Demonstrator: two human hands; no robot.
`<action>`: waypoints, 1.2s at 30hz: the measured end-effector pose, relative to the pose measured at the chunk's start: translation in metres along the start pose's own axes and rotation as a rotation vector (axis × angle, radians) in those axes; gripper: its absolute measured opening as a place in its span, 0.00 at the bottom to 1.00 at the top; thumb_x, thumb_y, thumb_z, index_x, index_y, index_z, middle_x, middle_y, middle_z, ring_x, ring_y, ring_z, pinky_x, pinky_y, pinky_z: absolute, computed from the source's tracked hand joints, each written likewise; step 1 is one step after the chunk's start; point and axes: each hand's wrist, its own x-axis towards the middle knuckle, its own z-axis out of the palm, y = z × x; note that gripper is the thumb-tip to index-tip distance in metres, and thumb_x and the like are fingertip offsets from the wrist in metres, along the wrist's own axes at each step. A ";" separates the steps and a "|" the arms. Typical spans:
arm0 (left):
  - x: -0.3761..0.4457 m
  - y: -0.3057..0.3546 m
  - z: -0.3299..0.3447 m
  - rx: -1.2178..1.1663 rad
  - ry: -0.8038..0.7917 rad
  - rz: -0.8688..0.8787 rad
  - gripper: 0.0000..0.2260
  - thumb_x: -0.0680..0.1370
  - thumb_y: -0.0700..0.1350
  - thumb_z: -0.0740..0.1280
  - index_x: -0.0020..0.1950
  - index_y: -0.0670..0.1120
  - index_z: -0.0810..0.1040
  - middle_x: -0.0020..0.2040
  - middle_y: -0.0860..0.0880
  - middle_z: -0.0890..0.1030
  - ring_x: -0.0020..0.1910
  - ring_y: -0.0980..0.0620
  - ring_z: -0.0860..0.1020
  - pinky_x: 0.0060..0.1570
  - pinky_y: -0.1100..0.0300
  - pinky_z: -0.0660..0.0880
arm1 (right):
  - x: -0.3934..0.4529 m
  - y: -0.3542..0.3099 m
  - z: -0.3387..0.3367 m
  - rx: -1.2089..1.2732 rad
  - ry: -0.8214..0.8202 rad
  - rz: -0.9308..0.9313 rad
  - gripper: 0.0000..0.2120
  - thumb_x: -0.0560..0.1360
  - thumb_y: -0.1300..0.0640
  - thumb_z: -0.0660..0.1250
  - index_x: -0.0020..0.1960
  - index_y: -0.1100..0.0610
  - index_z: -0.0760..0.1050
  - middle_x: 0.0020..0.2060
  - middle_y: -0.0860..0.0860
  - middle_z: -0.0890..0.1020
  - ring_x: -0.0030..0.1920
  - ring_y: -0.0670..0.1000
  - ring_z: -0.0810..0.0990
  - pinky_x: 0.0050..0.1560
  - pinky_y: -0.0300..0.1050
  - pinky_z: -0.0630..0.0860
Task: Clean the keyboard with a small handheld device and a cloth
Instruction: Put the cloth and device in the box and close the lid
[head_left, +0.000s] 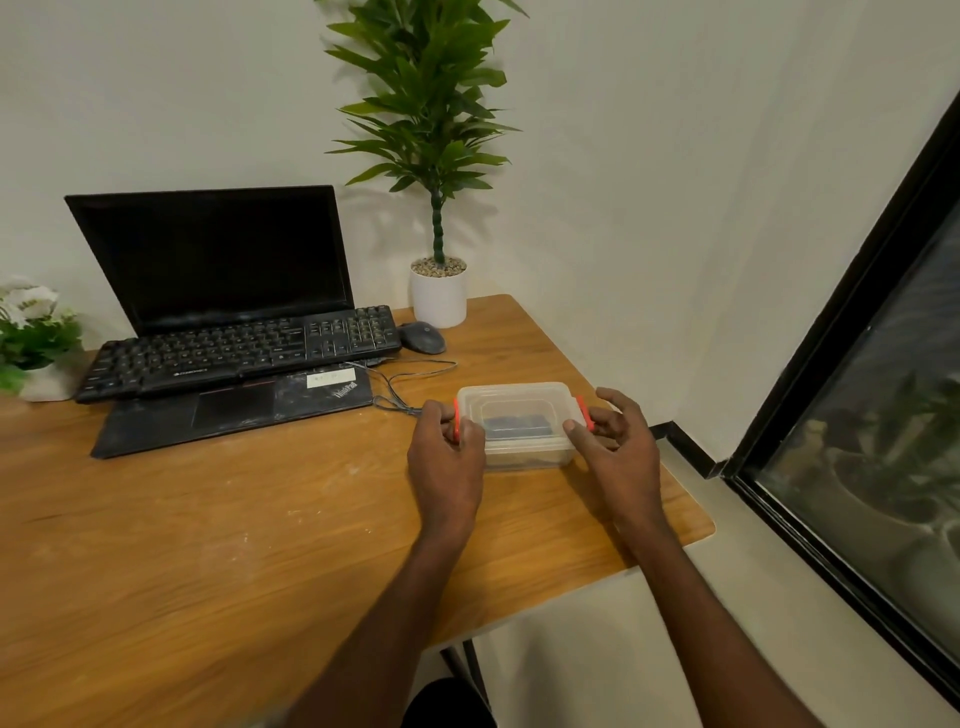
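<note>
While both hands pinch the red latches, left hand (445, 451) and right hand (615, 447), the lidded container (519, 423) right of the keyboard (239, 351) sits unopened; cleaning not begun.

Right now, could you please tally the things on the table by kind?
Plants: 2, tall plant, flowering plant
Computer gear: 3, laptop, keyboard, mouse
Containers: 1, clear box, between both hands
Total: 6

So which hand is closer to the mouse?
The left hand. It's at the box's left clip, nearer the mouse; the right hand is at the right clip, farther away.
</note>
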 end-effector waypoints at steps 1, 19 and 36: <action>0.000 0.000 0.000 0.004 -0.005 0.010 0.06 0.81 0.41 0.69 0.49 0.50 0.75 0.39 0.53 0.78 0.35 0.57 0.72 0.33 0.56 0.72 | -0.001 -0.001 0.001 -0.046 0.020 -0.014 0.27 0.75 0.49 0.76 0.71 0.45 0.71 0.62 0.46 0.81 0.59 0.45 0.81 0.51 0.39 0.82; 0.002 -0.003 -0.002 -0.017 0.017 0.038 0.08 0.79 0.40 0.67 0.44 0.48 0.71 0.37 0.44 0.73 0.34 0.53 0.66 0.32 0.43 0.70 | -0.009 -0.011 0.003 -0.082 0.023 0.043 0.24 0.78 0.46 0.72 0.72 0.49 0.73 0.62 0.45 0.82 0.60 0.45 0.81 0.58 0.43 0.80; 0.001 -0.008 -0.001 -0.013 0.018 0.062 0.09 0.81 0.43 0.70 0.46 0.50 0.71 0.38 0.47 0.74 0.35 0.48 0.71 0.33 0.43 0.72 | -0.004 -0.001 0.013 -0.244 0.144 -0.088 0.16 0.79 0.43 0.70 0.60 0.51 0.84 0.52 0.43 0.84 0.50 0.43 0.82 0.51 0.51 0.84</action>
